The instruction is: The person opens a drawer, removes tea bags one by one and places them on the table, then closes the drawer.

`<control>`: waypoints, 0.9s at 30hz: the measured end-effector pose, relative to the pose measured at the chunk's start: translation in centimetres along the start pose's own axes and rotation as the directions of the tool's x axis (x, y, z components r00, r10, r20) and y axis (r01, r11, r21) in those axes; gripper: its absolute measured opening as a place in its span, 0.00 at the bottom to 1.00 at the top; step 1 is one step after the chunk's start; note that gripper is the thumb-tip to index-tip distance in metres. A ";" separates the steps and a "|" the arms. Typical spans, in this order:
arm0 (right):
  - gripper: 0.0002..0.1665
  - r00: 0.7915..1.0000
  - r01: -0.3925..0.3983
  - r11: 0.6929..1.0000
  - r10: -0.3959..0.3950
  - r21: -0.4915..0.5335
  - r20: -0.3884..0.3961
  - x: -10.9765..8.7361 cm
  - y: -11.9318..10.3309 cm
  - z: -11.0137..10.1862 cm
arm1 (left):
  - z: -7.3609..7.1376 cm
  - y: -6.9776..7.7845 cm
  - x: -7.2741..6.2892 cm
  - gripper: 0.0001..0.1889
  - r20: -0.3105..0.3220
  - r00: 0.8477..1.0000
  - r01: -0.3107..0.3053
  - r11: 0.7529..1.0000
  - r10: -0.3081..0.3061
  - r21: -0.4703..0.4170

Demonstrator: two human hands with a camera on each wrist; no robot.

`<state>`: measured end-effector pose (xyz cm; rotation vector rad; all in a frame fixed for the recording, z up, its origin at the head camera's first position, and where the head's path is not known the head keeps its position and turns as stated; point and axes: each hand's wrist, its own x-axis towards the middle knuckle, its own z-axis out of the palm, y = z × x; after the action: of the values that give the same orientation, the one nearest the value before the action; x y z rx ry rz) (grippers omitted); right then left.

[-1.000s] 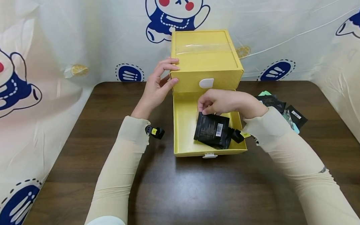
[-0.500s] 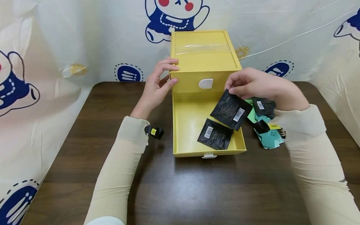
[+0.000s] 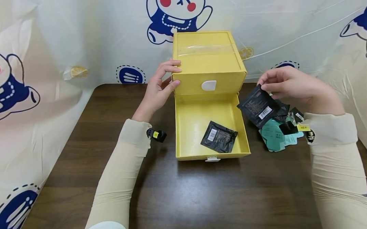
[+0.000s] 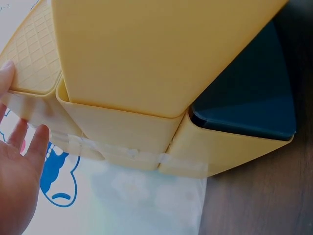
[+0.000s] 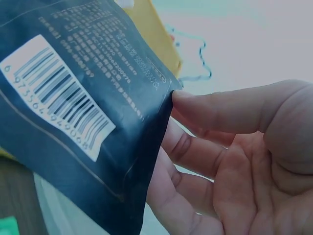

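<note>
In the head view, a yellow box (image 3: 182, 128) has its lid half (image 3: 209, 64) raised at the back. My left hand (image 3: 157, 88) rests against the lid's left front corner, thumb on the front face and fingers on the upper edge. Its fingers (image 4: 35, 144) look fairly straight in the left wrist view. To the right of the box, my right hand (image 3: 299, 87) pinches a black sachet (image 3: 260, 106) by its upper corner, between thumb and fingers. The right wrist view shows this sachet's barcode (image 5: 58, 95) close up. Another black sachet (image 3: 219, 136) lies flat inside the box.
Right of the box, a pile of green-blue packets (image 3: 275, 136) and black ones (image 3: 298, 114) lies on the dark wooden table (image 3: 187, 196), partly below the held sachet. A patterned white curtain (image 3: 112, 35) hangs behind. A white tab (image 3: 212, 159) sticks out at the box's front.
My right hand has lifted a black sachet out of the box and moved right, over the pile. One black sachet stays inside. The left hand keeps its place on the lid.
</note>
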<state>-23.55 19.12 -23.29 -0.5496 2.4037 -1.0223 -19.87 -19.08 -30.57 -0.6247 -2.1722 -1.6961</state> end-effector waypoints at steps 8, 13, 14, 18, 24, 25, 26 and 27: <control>0.13 0.998 -0.060 0.983 0.065 0.172 -0.021 0.1 4.5 -1.4 | -0.2 -0.1 0.0 0.14 -0.007 1.000 -0.013 1.000 0.013 0.007; 0.16 0.994 -0.097 0.959 0.107 0.265 -0.021 0.5 7.0 -2.1 | -0.3 0.0 -0.1 0.14 -0.006 1.000 -0.014 1.000 0.014 0.007; 0.16 0.993 -0.109 0.955 0.120 0.276 -0.021 0.7 7.5 -2.2 | -0.3 0.0 -0.1 0.13 -0.006 1.000 -0.014 1.000 0.014 0.006; 0.18 0.982 -0.170 0.941 0.186 0.291 -0.029 1.2 9.0 -2.4 | -0.2 0.1 0.0 0.14 -0.001 1.000 -0.006 1.000 0.006 0.001; 0.21 0.966 -0.242 0.911 0.258 0.334 -0.005 2.0 11.1 -2.7 | -0.1 0.3 0.0 0.14 0.007 1.000 0.023 1.000 -0.023 -0.003; 0.21 0.964 -0.250 0.908 0.265 0.336 0.001 2.1 11.5 -2.8 | -0.1 0.4 0.0 0.14 0.007 1.000 0.024 1.000 -0.024 -0.003; 0.20 0.961 -0.262 0.905 0.275 0.335 0.007 2.2 11.8 -2.8 | -0.1 0.3 0.0 0.14 0.007 1.000 0.023 1.000 -0.023 -0.003; 0.19 0.959 -0.271 0.906 0.283 0.325 0.010 2.3 12.2 -2.9 | -0.1 0.3 0.0 0.14 0.006 1.000 0.022 1.000 -0.022 -0.003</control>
<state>-29.13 27.34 -31.20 -0.0693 2.1961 -1.2682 -19.68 -19.08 -30.34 -0.6102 -2.1888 -1.7113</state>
